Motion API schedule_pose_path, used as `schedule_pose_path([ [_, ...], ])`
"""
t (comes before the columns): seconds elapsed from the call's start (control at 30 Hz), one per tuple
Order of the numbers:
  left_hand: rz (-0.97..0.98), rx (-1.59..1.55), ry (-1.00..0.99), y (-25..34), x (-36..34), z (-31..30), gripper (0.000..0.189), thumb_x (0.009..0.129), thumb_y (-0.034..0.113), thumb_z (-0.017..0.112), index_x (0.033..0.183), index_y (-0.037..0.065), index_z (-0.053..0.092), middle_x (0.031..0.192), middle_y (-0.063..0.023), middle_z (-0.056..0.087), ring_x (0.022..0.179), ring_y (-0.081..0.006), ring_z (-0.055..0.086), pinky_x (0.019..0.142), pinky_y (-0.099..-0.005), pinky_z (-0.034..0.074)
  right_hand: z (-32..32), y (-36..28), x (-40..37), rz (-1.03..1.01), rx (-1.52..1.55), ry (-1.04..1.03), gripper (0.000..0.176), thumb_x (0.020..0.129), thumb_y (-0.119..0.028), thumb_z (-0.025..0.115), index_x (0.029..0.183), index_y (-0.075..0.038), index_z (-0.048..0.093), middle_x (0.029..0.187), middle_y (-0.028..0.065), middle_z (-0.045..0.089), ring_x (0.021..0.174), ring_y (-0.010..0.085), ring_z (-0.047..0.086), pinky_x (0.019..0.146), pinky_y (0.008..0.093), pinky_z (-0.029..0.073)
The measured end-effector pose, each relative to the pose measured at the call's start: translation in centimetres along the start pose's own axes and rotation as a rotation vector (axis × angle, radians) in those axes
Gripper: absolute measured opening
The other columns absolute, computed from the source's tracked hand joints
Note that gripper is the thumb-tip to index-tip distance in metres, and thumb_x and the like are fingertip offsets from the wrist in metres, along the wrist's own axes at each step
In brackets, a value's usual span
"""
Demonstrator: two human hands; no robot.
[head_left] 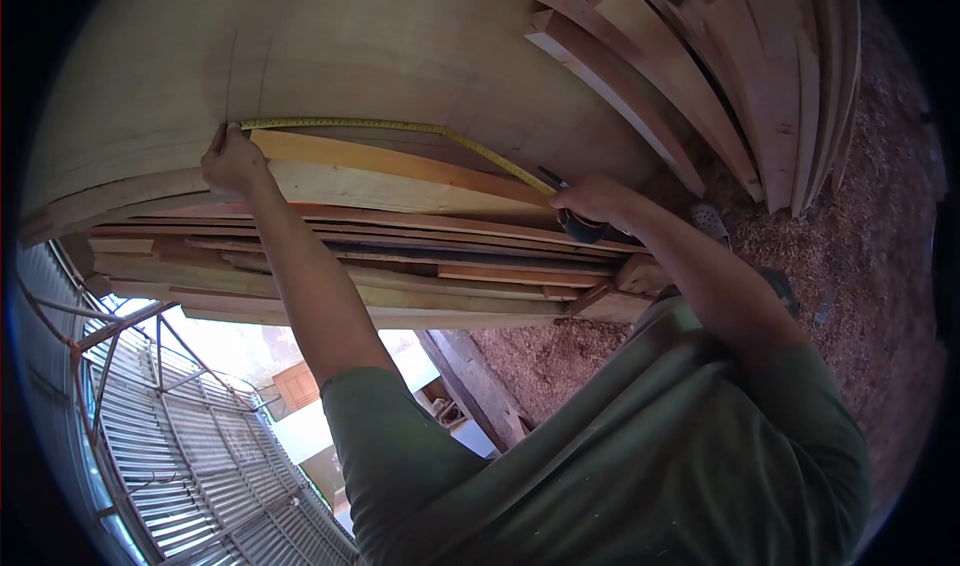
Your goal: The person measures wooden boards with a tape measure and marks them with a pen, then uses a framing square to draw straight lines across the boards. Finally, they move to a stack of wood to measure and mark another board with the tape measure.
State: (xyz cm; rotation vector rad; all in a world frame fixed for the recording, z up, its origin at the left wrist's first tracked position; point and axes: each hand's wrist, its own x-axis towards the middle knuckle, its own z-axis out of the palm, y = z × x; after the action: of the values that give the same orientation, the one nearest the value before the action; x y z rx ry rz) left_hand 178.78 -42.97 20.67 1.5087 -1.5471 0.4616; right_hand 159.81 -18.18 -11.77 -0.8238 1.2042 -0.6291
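Observation:
My left hand (235, 161) pinches the free end of a yellow tape measure blade (350, 123) against a large pale wooden panel (400, 36). The blade runs rightward, bends near its middle and slants down to my right hand (598, 201). That hand is closed around the dark tape measure case (580, 229). A thin dark pencil or pen (550, 178) sticks out from its fingers. Two drawn lines (231, 76) cross the panel above my left hand. Just below the blade lies a light wooden board (390, 171).
Several stacked planks (400, 256) lie below the blade. More boards (650, 56) lean or lie at the upper right. Wood shavings (840, 266) cover the ground, with a shoe (710, 221) near the boards. Corrugated metal sheeting (200, 446) and a metal frame stand at lower left.

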Motion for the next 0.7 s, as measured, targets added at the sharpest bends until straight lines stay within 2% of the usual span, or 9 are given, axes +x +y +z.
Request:
schedule_pose_path([
  [0.07, -0.01, -0.014, 0.004, 0.1, -0.1, 0.0, 0.019, 0.079, 0.009, 0.073, 0.094, -0.002, 0.073, 0.095, -0.0147, 0.072, 0.086, -0.0261, 0.069, 0.078, -0.0349, 0.055, 0.1, -0.1, 0.3, 0.056, 0.079, -0.017, 0.025, 0.081, -0.028, 0.064, 0.078, -0.006, 0.073, 0.075, 0.0098, 0.069, 0.068, 0.0185, 0.064, 0.065, 0.0342, 0.048],
  [0.3, -0.045, -0.094, -0.02, 0.4, -0.3, 0.0, 0.018, 0.08, 0.006, 0.071, 0.094, -0.004, 0.071, 0.095, -0.0161, 0.071, 0.084, -0.025, 0.069, 0.073, -0.0336, 0.056, -0.4, -0.7, -0.1, -0.018, 0.024, -0.017, 0.025, 0.081, -0.027, 0.064, 0.078, -0.005, 0.073, 0.075, 0.0103, 0.069, 0.069, 0.0185, 0.065, 0.065, 0.0344, 0.048],
  [0.4, -0.057, -0.203, -0.033, -1.3, 0.4, 0.9, 0.019, 0.08, 0.006, 0.071, 0.096, -0.004, 0.07, 0.093, -0.0159, 0.071, 0.083, -0.0241, 0.069, 0.071, -0.0324, 0.056, 0.0, 0.1, 0.9, -0.096, -0.106, 0.046, 0.025, 0.082, -0.027, 0.064, 0.079, -0.005, 0.073, 0.076, 0.0101, 0.069, 0.07, 0.019, 0.065, 0.066, 0.0343, 0.048],
  [0.43, -0.06, -0.209, 0.0, -1.5, 0.6, 0.9, 0.019, 0.08, 0.006, 0.071, 0.096, -0.004, 0.07, 0.093, -0.0159, 0.071, 0.083, -0.0241, 0.069, 0.071, -0.0324, 0.056, 0.1, 0.3, 1.0, -0.086, -0.067, 0.053, 0.025, 0.082, -0.028, 0.064, 0.079, -0.005, 0.073, 0.076, 0.0099, 0.069, 0.071, 0.019, 0.065, 0.067, 0.0341, 0.048],
  [0.57, -0.068, -0.093, 0.001, -0.5, -0.2, 0.5, 0.019, 0.082, 0.008, 0.07, 0.096, -0.004, 0.069, 0.092, -0.015, 0.071, 0.085, -0.0236, 0.07, 0.075, -0.0315, 0.056, -0.5, 0.2, 0.8, -0.052, -0.044, -0.012, 0.028, 0.084, -0.031, 0.064, 0.081, -0.005, 0.073, 0.077, 0.0095, 0.069, 0.073, 0.0189, 0.065, 0.07, 0.0338, 0.049],
  [0.63, -0.093, -0.089, -0.008, 0.1, 0.2, -0.1, 0.018, 0.083, 0.009, 0.07, 0.095, -0.004, 0.069, 0.092, -0.0148, 0.071, 0.086, -0.0238, 0.07, 0.076, -0.0311, 0.055, -0.7, 2.7, 2.2, -0.118, -0.11, -0.009, 0.03, 0.085, -0.034, 0.063, 0.084, -0.006, 0.073, 0.078, 0.012, 0.069, 0.075, 0.0214, 0.066, 0.071, 0.0354, 0.049],
  [0.7, 0.006, 0.02, -0.025, -0.5, 0.3, 0.4, 0.019, 0.084, 0.011, 0.069, 0.095, -0.004, 0.069, 0.092, -0.0146, 0.071, 0.088, -0.0239, 0.069, 0.077, -0.0317, 0.055, -2.0, 3.6, 1.9, -0.189, -0.206, 0.019, 0.036, 0.087, -0.04, 0.06, 0.087, -0.006, 0.073, 0.079, 0.0141, 0.069, 0.075, 0.0237, 0.067, 0.072, 0.037, 0.049],
])
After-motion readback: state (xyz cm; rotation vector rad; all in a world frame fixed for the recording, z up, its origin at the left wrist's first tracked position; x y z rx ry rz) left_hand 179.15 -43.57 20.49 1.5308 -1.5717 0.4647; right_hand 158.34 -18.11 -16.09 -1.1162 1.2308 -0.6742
